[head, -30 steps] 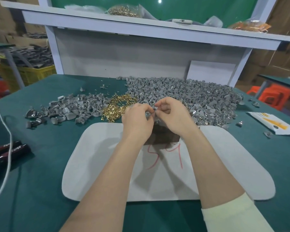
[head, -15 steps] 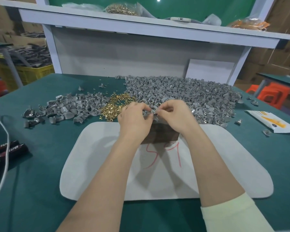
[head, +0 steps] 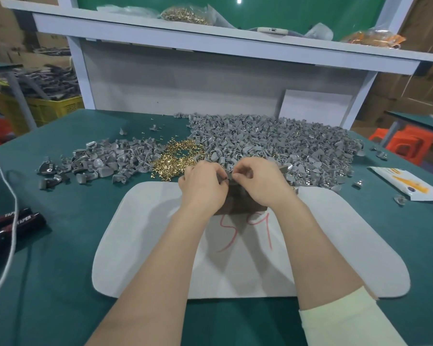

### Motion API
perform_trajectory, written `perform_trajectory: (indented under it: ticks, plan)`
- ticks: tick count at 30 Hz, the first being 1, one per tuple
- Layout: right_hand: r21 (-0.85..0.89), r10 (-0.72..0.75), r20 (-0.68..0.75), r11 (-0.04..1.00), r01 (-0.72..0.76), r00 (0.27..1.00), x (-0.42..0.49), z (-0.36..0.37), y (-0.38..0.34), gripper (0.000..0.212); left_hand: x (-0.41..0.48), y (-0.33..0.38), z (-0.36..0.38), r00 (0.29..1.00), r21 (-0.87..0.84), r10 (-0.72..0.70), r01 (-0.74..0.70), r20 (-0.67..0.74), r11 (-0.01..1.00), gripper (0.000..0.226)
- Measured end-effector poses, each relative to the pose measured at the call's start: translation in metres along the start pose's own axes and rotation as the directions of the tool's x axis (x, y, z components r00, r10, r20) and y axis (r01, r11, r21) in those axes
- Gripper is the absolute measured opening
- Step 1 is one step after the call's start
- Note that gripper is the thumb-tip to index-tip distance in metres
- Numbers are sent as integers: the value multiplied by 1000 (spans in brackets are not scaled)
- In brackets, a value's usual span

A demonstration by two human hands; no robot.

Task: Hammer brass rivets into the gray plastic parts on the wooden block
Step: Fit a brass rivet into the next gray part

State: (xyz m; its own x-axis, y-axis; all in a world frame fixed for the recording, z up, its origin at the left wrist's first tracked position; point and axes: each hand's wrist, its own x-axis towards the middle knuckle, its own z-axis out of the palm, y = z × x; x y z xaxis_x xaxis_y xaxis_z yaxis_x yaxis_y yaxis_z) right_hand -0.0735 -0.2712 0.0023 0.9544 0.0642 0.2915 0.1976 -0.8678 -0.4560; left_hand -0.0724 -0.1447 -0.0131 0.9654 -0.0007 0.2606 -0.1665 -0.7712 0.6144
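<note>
Left hand (head: 203,187) and right hand (head: 263,182) stay put, fingers (head: 241,171) pinching one gray part (head: 228,176).

We log left hand (head: 205,184) and right hand (head: 264,183) meeting over wooden block (head: 238,204), fingertips pinching small gray part (head: 227,177) between them. Block on white mat (head: 148,233). Pile of brass rivets (head: 176,159) just behind left hand; gray parts heap (head: 273,143) beyond.
</note>
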Motion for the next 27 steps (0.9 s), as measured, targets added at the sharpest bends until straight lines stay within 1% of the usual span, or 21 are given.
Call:
perform_trajectory:
  ticks: [5, 9, 13, 18, 24, 27]
  plan:
    - [-45, -19, -18, 999, 18, 1000, 0, 1, -1, 9, 0, 0, 1, 1000, 4, -3, 3, -4, 1000, 12]
    - [-134, -26, -15, 991, 24, 1000, 1, 4, -5, 8, 1, 0, 2, 1000, -4, 3, -3, -5, 1000, 13]
    - [-216, -25, -12, 976, 22, 1000, 3, 7, -12, 11, 1, 0, 2, 1000, 13, 11, -11, -2, 1000, 15]
    - [-358, -21, -26, 934, 10, 999, 5, 10, -15, 8, 1, 0, 3, 1000, 13, 28, -28, -10, 1000, 16]
    - [-419, -48, -52, 908, 21, 998, 8, 10, -18, 12, 1, 0, 3, 999, 16, 39, -39, -13, 999, 17]
    - [-400, -53, -47, 916, 30, 997, 8, 10, -19, 9, 2, -1, 3, 999, 21, 46, -46, -18, 999, 17]
